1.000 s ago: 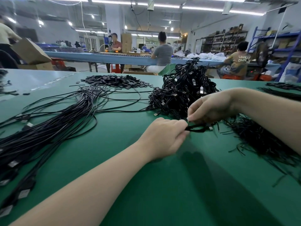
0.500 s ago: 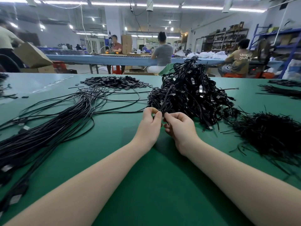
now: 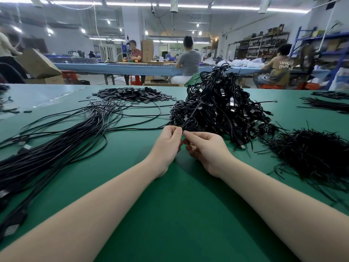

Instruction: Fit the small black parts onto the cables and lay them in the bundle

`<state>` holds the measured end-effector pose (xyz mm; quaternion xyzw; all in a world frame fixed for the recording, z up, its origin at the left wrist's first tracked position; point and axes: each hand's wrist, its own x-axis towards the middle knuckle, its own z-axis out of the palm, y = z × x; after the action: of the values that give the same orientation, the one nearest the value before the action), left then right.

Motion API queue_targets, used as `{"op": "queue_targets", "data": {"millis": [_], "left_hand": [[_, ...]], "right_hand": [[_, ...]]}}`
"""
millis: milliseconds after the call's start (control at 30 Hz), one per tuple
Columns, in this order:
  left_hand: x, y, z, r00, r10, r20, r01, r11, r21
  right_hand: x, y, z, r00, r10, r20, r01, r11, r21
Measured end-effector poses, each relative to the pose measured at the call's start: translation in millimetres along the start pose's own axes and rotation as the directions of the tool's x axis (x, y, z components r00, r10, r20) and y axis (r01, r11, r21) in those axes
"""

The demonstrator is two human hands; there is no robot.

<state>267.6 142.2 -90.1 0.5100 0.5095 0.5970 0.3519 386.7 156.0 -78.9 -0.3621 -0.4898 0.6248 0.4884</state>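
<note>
Two hands meet at the middle of the green worktop, and between them is one thin black cable. The left hand has a narrow grip: thumb and forefinger pinch the cable where its loop comes out. The right hand has its fingers curled toward the same place, fingertip almost touching the left thumb; what it pinches is too small to tell, maybe the cable end or a small part. The cable is round, smooth and a little shiny, and it bends in a loop just in front of the tall heap of coiled cables, which has small metal plugs showing here and there.

On the left lies the bundle, many long straight cables side by side, spreading like a fan, with flat plugs at the near ends. Behind it is a low pile of small black parts, flat and rectangular, with a matte surface. On the right is a shaggy mound of short thin black strips, like wire ties. The worktop is smooth and slightly glossy. Far behind, people sit at a long blue table.
</note>
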Motion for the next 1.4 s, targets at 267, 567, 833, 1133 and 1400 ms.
{"op": "queue_targets", "data": {"millis": [267,567,833,1133,1400], "left_hand": [[2.3,-6.0,0.9,1.000,0.020,-0.004,-0.019,0.996,0.085],[-2.9,2.5,-0.8,0.995,-0.057,0.080,0.044,0.987,0.156],[-12.2,12.4,-3.0,0.946,0.306,-0.106,-0.288,0.945,0.155],[-18.3,17.0,-0.5,0.907,0.420,0.016,-0.413,0.885,0.213],[-11.6,22.1,-3.5,0.993,0.061,0.103,-0.054,0.996,-0.065]], "right_hand": [[3.1,-2.8,-7.0,0.982,-0.187,0.024,0.184,0.919,-0.350],[-5.0,-6.0,-8.5,0.739,-0.636,0.221,0.458,0.235,-0.857],[-5.2,-3.5,-8.4,0.691,-0.692,0.211,0.537,0.295,-0.790],[1.1,-3.8,-13.2,0.661,-0.731,0.171,0.534,0.298,-0.791],[-3.5,-5.1,-14.7,0.686,-0.696,0.211,0.526,0.276,-0.804]]}}
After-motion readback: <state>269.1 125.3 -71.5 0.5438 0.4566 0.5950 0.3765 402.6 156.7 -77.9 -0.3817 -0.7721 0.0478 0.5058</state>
